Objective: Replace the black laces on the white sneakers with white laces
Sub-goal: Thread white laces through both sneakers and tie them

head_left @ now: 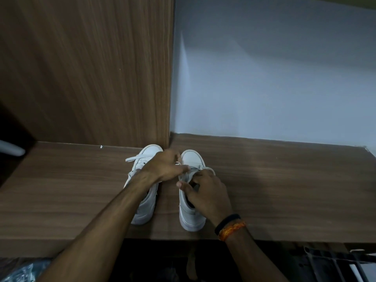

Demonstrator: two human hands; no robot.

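Note:
Two white sneakers stand side by side on a wooden shelf point(274, 180), toes pointing away from me. The left sneaker point(142, 208) carries a white lace point(134, 158) that sticks out to the left near its toe. My left hand point(164, 165) reaches across it and pinches a white lace over the right sneaker point(188, 216). My right hand point(205, 192) rests on the right sneaker's opening, fingers curled around the lace by the tongue. No black lace shows.
A wooden panel point(91, 68) rises behind the left half of the shelf and a pale wall point(274, 78) behind the right. The shelf's front edge runs just below the sneakers' heels. Dark clutter and a wire rack point(329, 263) lie below.

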